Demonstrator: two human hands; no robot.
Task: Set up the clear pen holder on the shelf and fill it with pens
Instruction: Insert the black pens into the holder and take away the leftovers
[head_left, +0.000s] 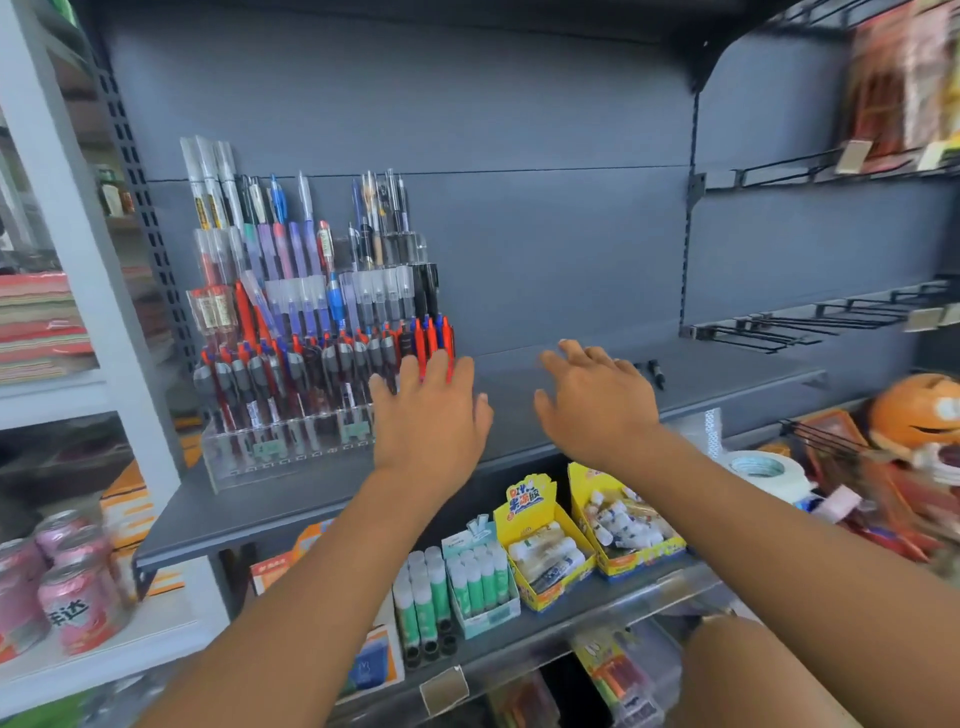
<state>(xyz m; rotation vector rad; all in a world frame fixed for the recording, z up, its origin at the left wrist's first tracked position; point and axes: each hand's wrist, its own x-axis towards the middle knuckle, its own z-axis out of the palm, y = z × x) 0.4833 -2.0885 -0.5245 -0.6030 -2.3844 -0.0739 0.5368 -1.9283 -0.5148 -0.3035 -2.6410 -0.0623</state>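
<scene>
The clear tiered acrylic pen holder (291, 447) stood full at the grey metal shelf's (571, 410) left end. The left hand (431, 415) and right hand (597, 400) hovered open, empty. The left, right by the holder's right side, might jostle the coloured pens (311, 312) loose.

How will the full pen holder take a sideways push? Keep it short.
The pen holder probably stays stiff: it looks like rigid clear plastic. Likely heavy, as pens fill every tier. Pushed high, its tall back rows may tip it.
</scene>
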